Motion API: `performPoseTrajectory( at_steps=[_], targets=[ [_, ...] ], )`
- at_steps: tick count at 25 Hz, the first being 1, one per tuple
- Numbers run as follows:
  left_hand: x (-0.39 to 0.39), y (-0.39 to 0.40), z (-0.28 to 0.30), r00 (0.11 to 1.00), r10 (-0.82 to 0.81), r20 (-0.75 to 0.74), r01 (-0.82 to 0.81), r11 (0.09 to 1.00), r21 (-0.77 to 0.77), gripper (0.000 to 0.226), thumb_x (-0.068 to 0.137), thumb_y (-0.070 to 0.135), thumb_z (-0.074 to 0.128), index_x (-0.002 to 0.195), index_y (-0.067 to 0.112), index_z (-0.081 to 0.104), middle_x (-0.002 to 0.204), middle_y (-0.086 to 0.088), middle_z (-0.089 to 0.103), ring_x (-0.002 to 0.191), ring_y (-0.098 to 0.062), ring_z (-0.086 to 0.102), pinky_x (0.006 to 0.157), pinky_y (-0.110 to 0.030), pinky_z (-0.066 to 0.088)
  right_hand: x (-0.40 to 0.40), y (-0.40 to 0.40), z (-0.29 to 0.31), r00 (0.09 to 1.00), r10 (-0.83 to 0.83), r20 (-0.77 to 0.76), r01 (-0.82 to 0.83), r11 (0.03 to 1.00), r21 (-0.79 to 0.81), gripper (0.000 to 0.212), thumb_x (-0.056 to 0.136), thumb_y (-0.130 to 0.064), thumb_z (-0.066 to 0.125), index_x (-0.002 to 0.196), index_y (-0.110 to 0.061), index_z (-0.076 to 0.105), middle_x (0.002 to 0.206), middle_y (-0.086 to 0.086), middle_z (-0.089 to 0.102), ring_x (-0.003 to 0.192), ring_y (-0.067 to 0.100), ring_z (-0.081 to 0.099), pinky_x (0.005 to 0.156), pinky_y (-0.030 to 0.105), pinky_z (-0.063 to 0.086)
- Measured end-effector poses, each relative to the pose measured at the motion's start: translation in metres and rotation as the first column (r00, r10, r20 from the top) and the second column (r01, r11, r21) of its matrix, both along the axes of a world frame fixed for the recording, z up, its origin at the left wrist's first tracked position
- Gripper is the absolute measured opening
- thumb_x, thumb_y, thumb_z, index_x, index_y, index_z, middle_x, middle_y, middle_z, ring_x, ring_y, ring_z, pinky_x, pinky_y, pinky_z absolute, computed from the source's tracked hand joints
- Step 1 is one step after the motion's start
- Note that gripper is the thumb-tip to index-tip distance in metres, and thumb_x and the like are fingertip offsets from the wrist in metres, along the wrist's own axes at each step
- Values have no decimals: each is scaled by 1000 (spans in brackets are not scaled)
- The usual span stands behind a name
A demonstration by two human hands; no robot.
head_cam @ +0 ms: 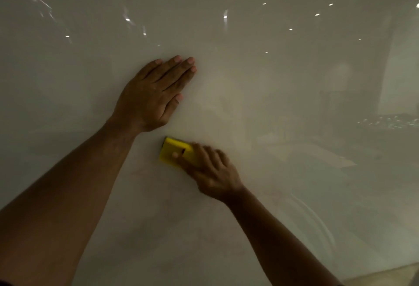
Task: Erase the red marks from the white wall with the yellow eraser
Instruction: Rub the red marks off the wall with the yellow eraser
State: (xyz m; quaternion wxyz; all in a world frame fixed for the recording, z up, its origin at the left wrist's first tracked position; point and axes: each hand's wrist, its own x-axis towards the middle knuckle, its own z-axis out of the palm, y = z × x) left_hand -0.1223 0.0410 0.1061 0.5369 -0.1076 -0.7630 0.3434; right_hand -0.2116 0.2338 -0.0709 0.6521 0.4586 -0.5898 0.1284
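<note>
the yellow eraser [175, 153] is pressed flat against the white wall [272, 81], just below and slightly right of the left hand [150, 99] and held by the right hand [209, 172]. the right hand's fingers [181, 161] are clamped over the eraser's right half, a thumb or fingertip lying across its face beside a small dark slot; the eraser's left end sticks out bare. the right hand and the eraser look a little blurred. the left hand lies open and flat on the wall, fingers together and pointing up and to the right, thumb tucked along the lower edge, holding nothing. the two hands are apart, with a narrow strip of bare wall between the heel of the left hand and the eraser's top corner.

the eraser is a small rectangular block with rounded corners, smooth and bright yellow. the wall is smooth and glossy, off-white in dim light, mirroring small points of light across its upper part and hazy room shapes at the right. below the eraser and the right forearm [283, 240] the surface shows only a faint pinkish, smeared haze [172, 206]; no sharp red strokes can be made out. both forearms are bare. a strip of paler floor [385, 276] shows at the near right corner.
</note>
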Motion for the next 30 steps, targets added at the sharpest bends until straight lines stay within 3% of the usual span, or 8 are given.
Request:
performPoseTrajectory(
  at_steps=[4,10,14,17,20,24,26,30],
  targets=[
    [15,-19,-5,998,28,-50,-24,997,70,62,111,31,30,171,17,22,177,-1,20,163,-22,23,130,-43,20,-1,-4,48,866,162,473,198,758,-622,51,96,-19,61,147,-22,56,134,27,57,103,38,51,82,43,40],
    [33,-39,-14,998,28,-59,-21,994,107,61,111,30,31,170,16,25,177,-3,23,163,-23,24,131,-43,21,12,-7,25,999,-38,-7,38,997,63,47,93,-17,53,138,-29,64,127,23,69,96,42,70,78,42,57],
    [35,-42,-13,995,50,-85,-39,991,127,61,112,31,30,170,17,23,177,-1,22,164,-20,21,132,-42,20,-7,-1,72,882,127,454,221,739,-636,51,99,-19,57,149,-22,50,152,18,47,115,40,53,88,43,42],
    [36,-44,-16,997,37,-69,-28,991,127,61,111,30,32,170,17,25,177,-1,22,163,-19,21,132,-41,19,9,-29,26,990,74,116,-55,985,-163,42,98,-16,54,139,-19,64,151,11,47,116,40,51,89,47,47],
    [39,-51,-20,995,16,-96,1,985,170,61,110,30,36,169,17,28,176,0,25,163,-18,23,132,-40,20,3,-10,16,956,119,-268,-31,950,310,40,102,-17,48,138,-25,64,150,5,56,113,37,66,93,44,54],
    [42,-58,-24,988,19,-153,15,976,217,60,112,32,34,169,18,29,176,1,25,163,-17,23,132,-38,18,-9,-8,56,961,82,263,59,871,-487,40,100,-17,53,139,-23,61,151,13,50,116,39,54,93,45,44],
    [43,-62,-23,990,15,-138,12,980,198,60,111,32,33,169,17,27,177,0,24,164,-18,21,133,-38,17,9,-36,53,931,136,337,93,807,-584,44,97,-15,56,140,-21,64,152,14,49,116,38,51,92,45,41],
    [46,-68,-22,994,21,-105,-4,987,159,64,109,31,33,170,14,25,177,-3,21,164,-19,19,133,-38,14,27,-59,8,960,161,-229,-103,964,247,45,100,-19,55,144,-22,58,151,7,54,117,38,59,96,47,50]
  ],
)
